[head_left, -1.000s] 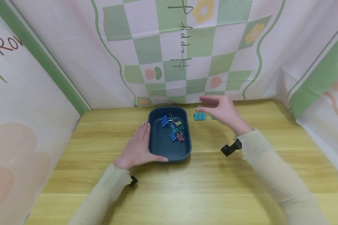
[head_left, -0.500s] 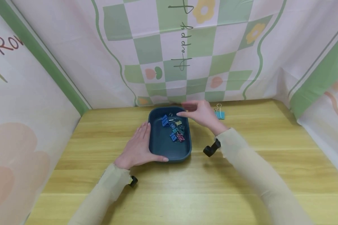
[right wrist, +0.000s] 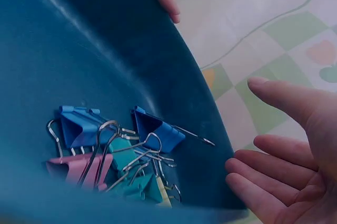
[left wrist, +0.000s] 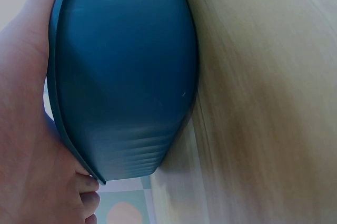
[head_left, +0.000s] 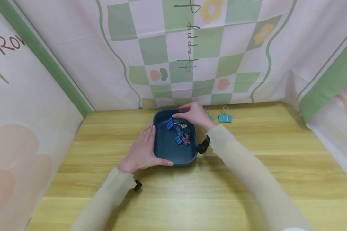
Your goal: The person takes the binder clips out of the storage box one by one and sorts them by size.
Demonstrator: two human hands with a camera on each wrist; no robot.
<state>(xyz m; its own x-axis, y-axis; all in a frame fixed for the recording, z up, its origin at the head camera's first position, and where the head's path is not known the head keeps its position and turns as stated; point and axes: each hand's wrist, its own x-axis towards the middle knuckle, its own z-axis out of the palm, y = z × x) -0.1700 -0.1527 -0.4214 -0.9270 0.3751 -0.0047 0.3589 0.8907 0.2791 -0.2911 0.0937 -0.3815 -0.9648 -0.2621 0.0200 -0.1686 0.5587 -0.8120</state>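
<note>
A: Where are we finding the bin?

B: We are seeing the dark blue bin (head_left: pixel 173 155) sitting flat on the wooden table (head_left: pixel 167 199), near the checked cloth (head_left: pixel 152 49). The left hand (head_left: pixel 141 149) is bracing it: its straight fingers are lying along the left rim, and its thumb is reaching over the near edge.

A: And what are we reading from the right hand (head_left: pixel 194 114)?

B: In the head view it is hovering over the far right corner of the bin. The right wrist view is showing us a bare palm, with the thumb standing well apart from the loosely extended fingers. (Whether the fingertips are touching the rim, we cannot tell.)

A: What are we counting inside?

B: We are looking at a loose cluster of binder clips: a larger blue clip (head_left: pixel 169 123) standing nearer the left wall, a smaller blue clip (head_left: pixel 178 140) lying just beside a pink clip (right wrist: pixel 73 170), plus teal pieces (right wrist: pixel 122 158) and a yellow clip (right wrist: pixel 162 191). Their wire handles are overlapping, so an exact count is escaping us.

A: Anything outside?

B: We are spotting one teal clip (head_left: pixel 225 118) resting on the table to the right of the bin, and a second teal clip (head_left: pixel 210 117) partly hiding behind the right wrist.
</note>
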